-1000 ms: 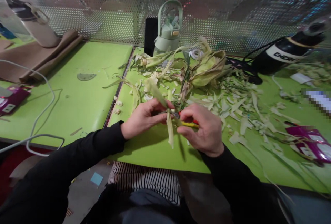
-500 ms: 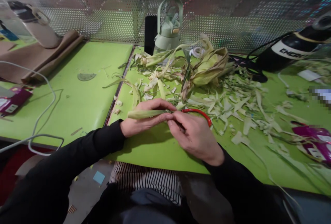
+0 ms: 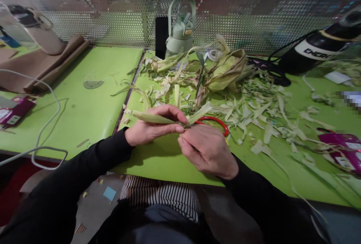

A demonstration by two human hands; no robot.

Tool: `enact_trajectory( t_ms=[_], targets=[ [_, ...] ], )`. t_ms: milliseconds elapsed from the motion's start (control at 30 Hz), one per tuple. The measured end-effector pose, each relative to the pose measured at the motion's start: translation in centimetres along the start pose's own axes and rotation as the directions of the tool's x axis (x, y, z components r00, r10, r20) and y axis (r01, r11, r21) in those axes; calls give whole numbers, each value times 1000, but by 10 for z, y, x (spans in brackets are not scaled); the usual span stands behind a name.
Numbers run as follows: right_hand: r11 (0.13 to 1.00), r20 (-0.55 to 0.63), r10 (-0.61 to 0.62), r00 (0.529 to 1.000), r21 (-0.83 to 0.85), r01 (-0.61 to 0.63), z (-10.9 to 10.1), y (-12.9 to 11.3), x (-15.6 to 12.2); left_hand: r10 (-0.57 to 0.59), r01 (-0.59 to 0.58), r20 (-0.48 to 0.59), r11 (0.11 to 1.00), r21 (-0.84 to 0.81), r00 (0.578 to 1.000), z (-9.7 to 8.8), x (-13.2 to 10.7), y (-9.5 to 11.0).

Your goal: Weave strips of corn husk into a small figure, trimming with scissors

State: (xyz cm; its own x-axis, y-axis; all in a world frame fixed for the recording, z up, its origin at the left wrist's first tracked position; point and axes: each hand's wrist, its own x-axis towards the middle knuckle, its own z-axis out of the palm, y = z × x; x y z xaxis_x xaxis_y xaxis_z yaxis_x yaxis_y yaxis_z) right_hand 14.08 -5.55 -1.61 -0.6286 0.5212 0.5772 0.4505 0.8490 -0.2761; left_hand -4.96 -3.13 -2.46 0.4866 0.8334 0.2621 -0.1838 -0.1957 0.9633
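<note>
A folded strip of pale green corn husk (image 3: 150, 117) lies across my left hand (image 3: 153, 131), which pinches its inner end between thumb and fingers. A second husk flap sticks up to the right from the same pinched spot. My right hand (image 3: 210, 148) is closed, its fingertips meeting the left ones at this dark, narrow join. Its curled fingers hide part of what they grip. A red curved handle (image 3: 225, 127), seemingly of scissors, shows just behind my right hand; the rest is covered. Both hands are over the green table (image 3: 166, 161) near its front edge.
Husk scraps (image 3: 254, 112) and a bundle of dry husks (image 3: 225, 73) spread behind and right. A pale green bottle (image 3: 180, 39) and a black bottle (image 3: 304, 54) stand by the perforated metal screen (image 3: 118, 18). A white cable (image 3: 58, 105) loops at left.
The second husk flap now stands out more clearly to the right of the join. The left end of the folded strip has tilted up. Both hands still meet at the join.
</note>
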Motion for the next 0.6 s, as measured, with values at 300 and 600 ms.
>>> enact_trajectory(
  t_ms=[300, 600],
  targets=[
    [705, 195, 561, 805, 397, -588, 8, 18, 6, -23, 18, -54, 996, -86, 998, -16, 14, -20],
    [394, 144, 726, 673, 714, -578, 22, 40, 6, -64, 66, -31, 997, 34, 997, -29, 21, -28]
  ],
)
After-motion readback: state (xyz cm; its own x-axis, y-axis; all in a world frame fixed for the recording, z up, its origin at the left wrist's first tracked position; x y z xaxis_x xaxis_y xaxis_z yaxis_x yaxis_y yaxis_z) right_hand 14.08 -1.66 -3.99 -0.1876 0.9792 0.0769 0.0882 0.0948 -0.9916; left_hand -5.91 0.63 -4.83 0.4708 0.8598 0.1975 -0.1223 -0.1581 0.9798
